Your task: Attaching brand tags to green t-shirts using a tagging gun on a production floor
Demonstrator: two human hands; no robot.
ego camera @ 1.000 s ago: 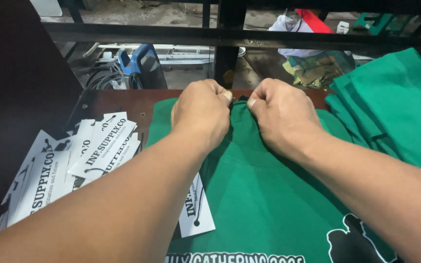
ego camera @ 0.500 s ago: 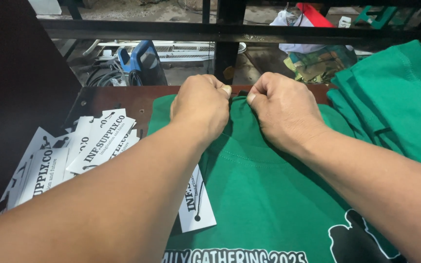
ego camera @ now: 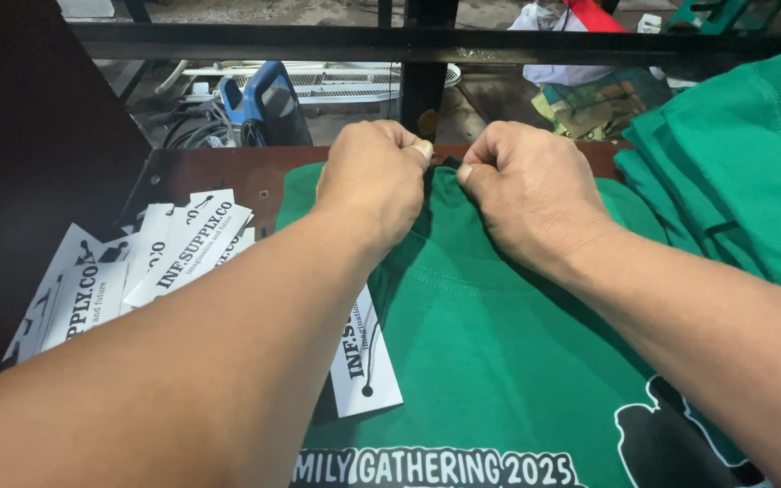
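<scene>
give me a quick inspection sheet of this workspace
surface: dark brown table, mostly covered
job's things: green shirt lying flat, white print near its bottom; one white tag on it
clutter: loose pile of white tags at left; stack of folded green shirts at right
grippers: left hand and right hand both fisted at the shirt's collar, fingers pinching it
cables: dark cables beyond the table
surroundings: black metal bar, blue object

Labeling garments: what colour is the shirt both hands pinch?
Green shirt, white print; head view.

Left hand (ego camera: 374,181) and right hand (ego camera: 528,188) pinch green shirt (ego camera: 499,352) collar beside white tags (ego camera: 169,258).
</scene>
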